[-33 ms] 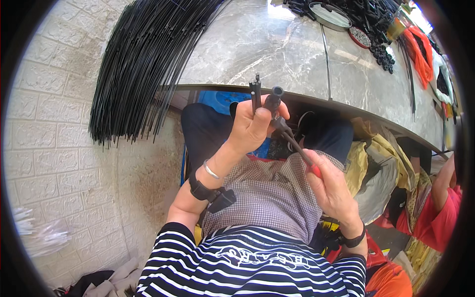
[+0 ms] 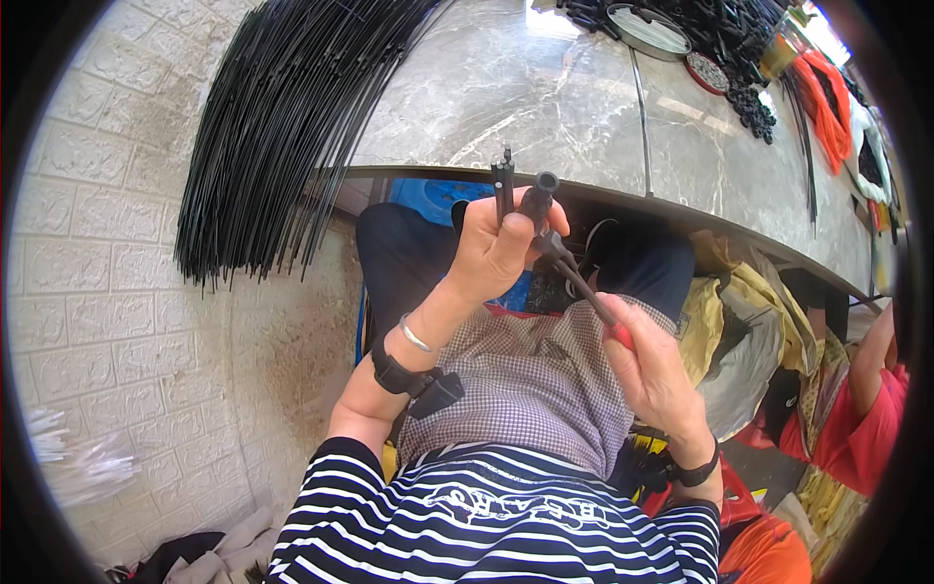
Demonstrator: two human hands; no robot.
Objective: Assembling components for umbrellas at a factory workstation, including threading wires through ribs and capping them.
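My left hand [image 2: 494,251] is closed around several thin black rods [image 2: 503,185], whose ends stand up above the fingers. Beside them, between thumb and fingers, it also grips a black tubular part [image 2: 538,198] with a round, open end. My right hand [image 2: 645,362] is wrapped round the red handle of a dark metal tool [image 2: 582,282] that looks like pliers. The tool's dark head meets the black part just right of my left thumb; the exact contact is hidden. Both hands are over my lap, in front of the table edge.
A big bundle of long black rods [image 2: 282,127] hangs over the left end of the grey marbled table [image 2: 506,88]. At the far right are a round metal tin [image 2: 650,32], a red dish of small pieces [image 2: 707,73] and black parts [image 2: 752,115]. Another person's arm [image 2: 869,365] shows at right.
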